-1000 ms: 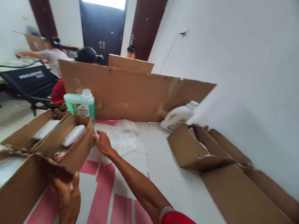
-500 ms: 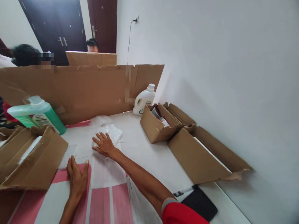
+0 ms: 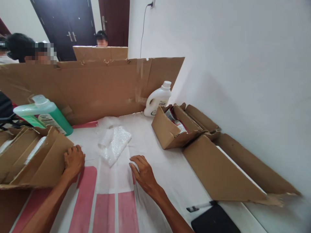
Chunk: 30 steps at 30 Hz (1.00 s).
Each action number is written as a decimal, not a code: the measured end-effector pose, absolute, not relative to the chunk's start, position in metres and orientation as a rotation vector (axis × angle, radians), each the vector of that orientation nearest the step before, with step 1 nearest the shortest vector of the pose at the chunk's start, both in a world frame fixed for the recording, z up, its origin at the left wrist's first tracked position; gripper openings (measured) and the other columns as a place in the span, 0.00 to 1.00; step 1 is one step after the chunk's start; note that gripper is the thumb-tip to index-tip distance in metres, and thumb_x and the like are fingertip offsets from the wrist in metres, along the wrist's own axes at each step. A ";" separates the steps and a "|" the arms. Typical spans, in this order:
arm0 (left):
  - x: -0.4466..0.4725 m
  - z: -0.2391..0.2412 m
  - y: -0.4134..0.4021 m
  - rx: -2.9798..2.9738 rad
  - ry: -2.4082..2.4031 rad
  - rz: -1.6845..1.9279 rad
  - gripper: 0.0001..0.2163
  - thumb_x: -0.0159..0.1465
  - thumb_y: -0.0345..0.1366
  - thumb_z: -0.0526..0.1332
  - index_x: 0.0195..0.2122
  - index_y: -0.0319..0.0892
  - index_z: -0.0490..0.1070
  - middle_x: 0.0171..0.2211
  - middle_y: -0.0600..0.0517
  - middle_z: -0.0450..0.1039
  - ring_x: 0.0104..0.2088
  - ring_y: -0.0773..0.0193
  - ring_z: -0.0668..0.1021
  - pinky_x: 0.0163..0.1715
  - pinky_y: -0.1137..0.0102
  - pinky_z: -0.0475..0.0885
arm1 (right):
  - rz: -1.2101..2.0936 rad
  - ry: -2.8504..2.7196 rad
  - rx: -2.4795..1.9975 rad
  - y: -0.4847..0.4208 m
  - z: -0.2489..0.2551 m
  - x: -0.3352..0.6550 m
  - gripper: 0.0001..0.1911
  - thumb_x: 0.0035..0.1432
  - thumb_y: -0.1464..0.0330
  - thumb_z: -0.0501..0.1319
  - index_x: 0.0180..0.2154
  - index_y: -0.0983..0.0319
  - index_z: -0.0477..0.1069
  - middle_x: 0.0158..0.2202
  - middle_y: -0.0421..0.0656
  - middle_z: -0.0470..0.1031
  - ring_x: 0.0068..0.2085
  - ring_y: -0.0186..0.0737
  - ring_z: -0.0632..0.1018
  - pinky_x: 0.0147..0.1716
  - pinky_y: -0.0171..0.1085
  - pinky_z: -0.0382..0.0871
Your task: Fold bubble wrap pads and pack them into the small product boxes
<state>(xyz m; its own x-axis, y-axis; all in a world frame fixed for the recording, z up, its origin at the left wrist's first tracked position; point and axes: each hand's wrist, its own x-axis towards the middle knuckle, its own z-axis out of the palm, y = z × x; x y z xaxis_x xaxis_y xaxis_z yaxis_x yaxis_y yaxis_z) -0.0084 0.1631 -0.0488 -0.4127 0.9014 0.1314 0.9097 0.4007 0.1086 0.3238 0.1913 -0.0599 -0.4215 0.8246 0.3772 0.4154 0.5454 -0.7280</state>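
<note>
My left hand (image 3: pixel 74 160) lies at the right side of a cardboard box (image 3: pixel 52 158), its fingers bent down and together. Whatever is beneath those fingers is hidden. Over the white and pink cloth (image 3: pixel 113 181) hovers my right hand (image 3: pixel 143 174), thumb and fingers apart and slightly curled, with nothing in it. Just beyond it, to the left, a crumpled sheet of bubble wrap (image 3: pixel 115 144) rests on the cloth, apart from both hands.
A bottle of green liquid (image 3: pixel 47 115) leans behind the left box. A white jug (image 3: pixel 159 98) and a box with packets (image 3: pixel 167 132) stand at right, beside a longer box (image 3: pixel 223 171). A black pouch (image 3: pixel 215 221) lies near a pen (image 3: pixel 200 206). Cardboard (image 3: pixel 104 90) walls the back.
My right hand has come off the bubble wrap and drawn back to the right. My left hand has moved forward against the left box, over where a clear plastic piece lay. The view has shifted slightly.
</note>
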 end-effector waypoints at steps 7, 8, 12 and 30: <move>0.005 -0.013 0.138 -1.679 -2.484 -0.206 0.25 0.68 0.39 0.53 0.64 0.34 0.65 0.59 0.31 0.68 0.58 0.36 0.71 0.56 0.43 0.64 | 0.795 -2.386 -0.720 0.184 -0.050 0.185 0.15 0.66 0.68 0.62 0.54 0.63 0.73 0.51 0.52 0.76 0.52 0.50 0.75 0.53 0.47 0.74; 0.006 -0.003 0.128 -1.637 -2.421 -0.268 0.25 0.69 0.42 0.52 0.65 0.37 0.65 0.62 0.32 0.66 0.60 0.36 0.69 0.58 0.44 0.63 | 0.779 -2.470 -0.725 0.186 -0.049 0.161 0.20 0.65 0.66 0.64 0.56 0.65 0.70 0.55 0.55 0.74 0.55 0.53 0.74 0.54 0.48 0.73; 0.001 0.037 0.079 -1.361 -2.204 -0.459 0.24 0.71 0.45 0.51 0.64 0.40 0.66 0.65 0.35 0.63 0.66 0.36 0.61 0.62 0.41 0.56 | 0.711 -2.676 -0.730 0.196 -0.059 0.081 0.48 0.55 0.52 0.71 0.68 0.67 0.56 0.70 0.63 0.56 0.68 0.62 0.61 0.63 0.57 0.62; -0.063 0.048 0.051 -1.333 -2.212 -0.220 0.15 0.70 0.45 0.47 0.29 0.48 0.64 0.28 0.46 0.69 0.35 0.49 0.71 0.33 0.61 0.54 | 0.369 -2.762 -0.788 0.237 -0.070 0.042 0.13 0.63 0.62 0.67 0.48 0.60 0.73 0.50 0.49 0.73 0.50 0.48 0.71 0.42 0.41 0.72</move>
<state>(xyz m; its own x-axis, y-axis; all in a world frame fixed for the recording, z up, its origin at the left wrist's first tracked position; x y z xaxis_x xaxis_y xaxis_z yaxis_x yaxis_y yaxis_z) -0.0632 0.0514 0.0483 -0.3629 0.7691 0.5262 0.8575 0.4965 -0.1344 0.0417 0.2373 -0.0701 -0.8241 0.5421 0.1641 0.4800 0.8222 -0.3059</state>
